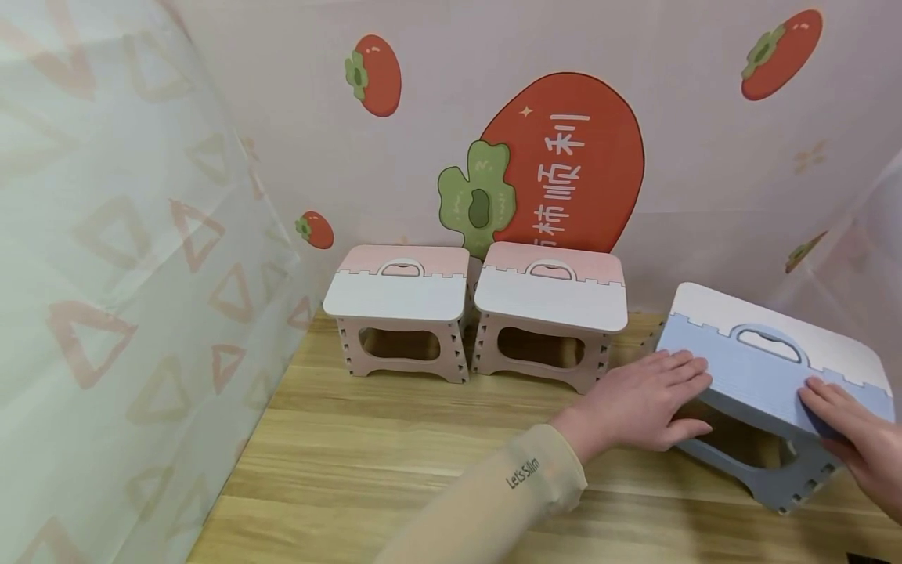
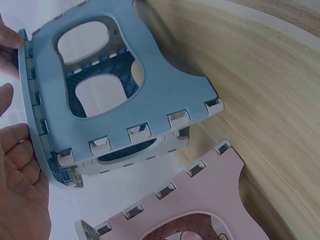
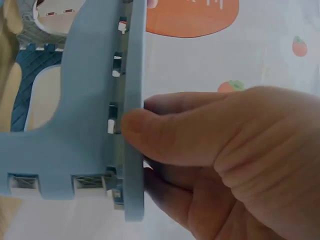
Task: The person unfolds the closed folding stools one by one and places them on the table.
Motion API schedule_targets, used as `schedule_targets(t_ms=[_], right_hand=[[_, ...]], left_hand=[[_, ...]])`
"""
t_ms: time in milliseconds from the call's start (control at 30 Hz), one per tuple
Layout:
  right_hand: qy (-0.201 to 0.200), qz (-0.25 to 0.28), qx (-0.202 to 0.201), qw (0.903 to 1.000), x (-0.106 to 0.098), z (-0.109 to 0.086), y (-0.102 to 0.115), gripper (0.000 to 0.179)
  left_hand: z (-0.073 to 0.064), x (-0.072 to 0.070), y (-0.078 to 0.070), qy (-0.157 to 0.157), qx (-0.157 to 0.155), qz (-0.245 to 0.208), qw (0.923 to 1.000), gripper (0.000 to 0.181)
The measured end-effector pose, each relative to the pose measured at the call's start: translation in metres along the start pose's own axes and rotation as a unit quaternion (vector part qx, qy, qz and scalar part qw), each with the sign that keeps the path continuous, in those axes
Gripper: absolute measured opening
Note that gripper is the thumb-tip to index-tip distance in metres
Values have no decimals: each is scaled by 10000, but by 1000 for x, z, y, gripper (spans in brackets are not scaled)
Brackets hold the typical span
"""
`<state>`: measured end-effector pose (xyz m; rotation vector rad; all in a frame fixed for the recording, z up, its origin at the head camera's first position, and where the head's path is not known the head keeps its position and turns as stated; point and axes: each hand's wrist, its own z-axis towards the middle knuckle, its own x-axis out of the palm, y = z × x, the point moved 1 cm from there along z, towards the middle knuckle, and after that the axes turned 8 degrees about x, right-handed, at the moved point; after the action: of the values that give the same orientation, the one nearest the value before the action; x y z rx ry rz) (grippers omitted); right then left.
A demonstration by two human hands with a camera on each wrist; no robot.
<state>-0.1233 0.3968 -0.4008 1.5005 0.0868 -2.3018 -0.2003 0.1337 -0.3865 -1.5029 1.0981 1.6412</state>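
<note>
A blue-and-white folding step stool (image 1: 747,368) stands unfolded at the right of the table, set at an angle. My left hand (image 1: 644,399) rests its fingers on the left front part of the blue seat, thumb held away from it. At the right front corner, my right hand (image 1: 856,435) holds the seat's edge. In the right wrist view, the thumb (image 3: 150,132) lies against that edge, while the fingers reach over the seat top. Two pink-and-white folding stools, one at the left (image 1: 398,298) and one in the middle (image 1: 550,301), stand side by side.
Behind the stools rises a pale backdrop (image 1: 698,180) printed with persimmons. Another patterned sheet (image 1: 141,313) hangs along the table's left edge. The wood-grain table (image 1: 338,462) extends in front of the pink stools. A small dark object (image 1: 865,558) shows at the bottom right.
</note>
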Motion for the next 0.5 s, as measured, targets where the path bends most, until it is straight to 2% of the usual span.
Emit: schedule_targets(t_ms=[100,133,233,367,500], right_hand=[[65,-96,223,9997,2,2,-2,79],[38,-78,265,9996,3,2,-3,81],[-157,6,265,9995,2,6,-4,77],[-391,73,178,9991,3,8,-7,64],[-544,93,147,9984,4,11,-10,64]], left_hand=[[0,1,-1,-54,53,4,10000,70],[0,1,-1,-62,58,6,10000,69],[1,2,-2,-66,66,-15,10000,68],[1,2,-2,-2,52,-13,10000,68],[2,2,-2,89,49,-15,9999,69]])
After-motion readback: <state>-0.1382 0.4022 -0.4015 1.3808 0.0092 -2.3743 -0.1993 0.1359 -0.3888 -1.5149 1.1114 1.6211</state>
